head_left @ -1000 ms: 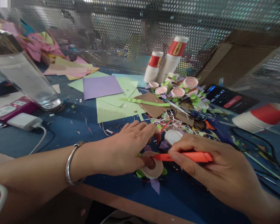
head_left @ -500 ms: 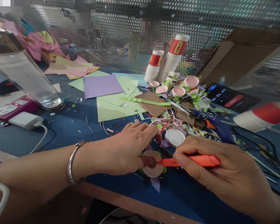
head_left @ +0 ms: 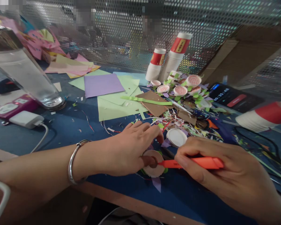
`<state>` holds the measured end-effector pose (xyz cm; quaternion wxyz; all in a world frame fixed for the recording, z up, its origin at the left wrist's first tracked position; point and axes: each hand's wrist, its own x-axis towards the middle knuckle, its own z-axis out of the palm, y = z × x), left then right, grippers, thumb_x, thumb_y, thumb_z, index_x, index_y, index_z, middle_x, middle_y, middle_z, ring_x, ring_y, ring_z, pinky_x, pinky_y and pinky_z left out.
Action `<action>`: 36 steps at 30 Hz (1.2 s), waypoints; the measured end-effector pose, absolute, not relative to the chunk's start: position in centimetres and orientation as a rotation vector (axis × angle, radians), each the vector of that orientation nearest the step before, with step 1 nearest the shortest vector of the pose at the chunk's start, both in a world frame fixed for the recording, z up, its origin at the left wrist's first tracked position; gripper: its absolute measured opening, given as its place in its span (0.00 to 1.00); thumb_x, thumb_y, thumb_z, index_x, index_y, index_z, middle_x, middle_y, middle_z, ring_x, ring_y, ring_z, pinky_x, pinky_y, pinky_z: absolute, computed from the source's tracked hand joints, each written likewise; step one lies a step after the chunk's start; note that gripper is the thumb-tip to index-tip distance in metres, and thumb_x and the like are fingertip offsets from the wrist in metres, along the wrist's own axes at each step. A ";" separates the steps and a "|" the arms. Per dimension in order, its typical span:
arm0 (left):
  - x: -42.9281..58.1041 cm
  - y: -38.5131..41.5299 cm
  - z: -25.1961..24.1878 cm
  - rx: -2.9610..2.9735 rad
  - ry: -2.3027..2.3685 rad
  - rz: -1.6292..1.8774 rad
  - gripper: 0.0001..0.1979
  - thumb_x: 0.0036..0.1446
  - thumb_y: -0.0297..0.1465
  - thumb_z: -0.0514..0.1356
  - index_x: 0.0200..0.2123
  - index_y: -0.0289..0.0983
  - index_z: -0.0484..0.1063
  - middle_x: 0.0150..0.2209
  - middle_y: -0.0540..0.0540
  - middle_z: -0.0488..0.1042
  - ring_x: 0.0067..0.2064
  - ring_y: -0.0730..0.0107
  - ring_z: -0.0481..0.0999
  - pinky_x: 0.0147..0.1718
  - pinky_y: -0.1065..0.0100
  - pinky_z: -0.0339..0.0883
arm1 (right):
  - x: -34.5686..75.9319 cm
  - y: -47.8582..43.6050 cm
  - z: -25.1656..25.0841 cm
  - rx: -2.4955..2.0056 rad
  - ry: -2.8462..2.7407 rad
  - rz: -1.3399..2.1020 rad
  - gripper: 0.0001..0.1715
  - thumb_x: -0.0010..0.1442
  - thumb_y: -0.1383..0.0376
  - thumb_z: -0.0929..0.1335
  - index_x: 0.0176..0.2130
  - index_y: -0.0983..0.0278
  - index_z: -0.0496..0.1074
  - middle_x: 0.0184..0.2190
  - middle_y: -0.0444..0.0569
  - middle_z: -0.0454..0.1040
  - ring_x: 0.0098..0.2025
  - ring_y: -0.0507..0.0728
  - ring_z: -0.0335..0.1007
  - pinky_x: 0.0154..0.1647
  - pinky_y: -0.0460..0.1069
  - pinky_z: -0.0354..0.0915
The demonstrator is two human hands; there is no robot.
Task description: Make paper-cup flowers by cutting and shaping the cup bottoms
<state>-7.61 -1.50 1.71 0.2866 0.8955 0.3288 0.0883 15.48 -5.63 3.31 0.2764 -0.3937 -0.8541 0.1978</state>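
In my right hand is an orange highlighter, pinched between thumb and fingers and lying nearly level. Its tip points left and meets a small brown round in the middle of a pale paper disc. The thumb of my left hand presses on that round, holding the disc down; its other fingers arch over behind. Green and purple paper pieces stick out from under the disc. Just behind, a second white disc with purple paper lies between both hands.
Paper scraps and finished-looking paper-petalled discs heap up behind. Purple paper, stacked paper cups, and a phone lie farther back. At left stand a water bottle and a power strip. A perforated metal panel closes the back.
The hands keep almost the same pose on the disc and highlighter. The view shifts slightly, and the phone timer advances by one second.
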 end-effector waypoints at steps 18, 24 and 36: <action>-7.5 -1.9 1.7 2.491 0.917 0.235 0.13 0.61 0.30 0.61 0.48 0.38 0.63 0.47 0.42 0.69 0.49 0.54 0.68 0.49 0.54 0.62 | 14.8 -5.6 2.8 -1.047 -2.225 0.491 0.08 0.66 0.68 0.69 0.34 0.59 0.74 0.28 0.37 0.76 0.28 0.46 0.72 0.32 0.42 0.65; -7.4 -2.0 1.8 2.552 0.925 0.290 0.15 0.61 0.29 0.60 0.50 0.40 0.63 0.48 0.42 0.70 0.50 0.53 0.69 0.51 0.52 0.62 | 14.8 -5.6 2.6 -1.057 -2.217 0.516 0.07 0.67 0.67 0.68 0.34 0.59 0.74 0.29 0.37 0.76 0.29 0.45 0.72 0.32 0.42 0.65; -7.3 -2.6 1.7 2.669 0.937 0.354 0.23 0.60 0.26 0.58 0.59 0.39 0.61 0.52 0.41 0.69 0.53 0.51 0.68 0.54 0.47 0.61 | 14.4 -5.4 2.9 -1.134 -2.157 0.514 0.09 0.66 0.66 0.69 0.32 0.57 0.74 0.24 0.37 0.74 0.23 0.48 0.70 0.28 0.44 0.66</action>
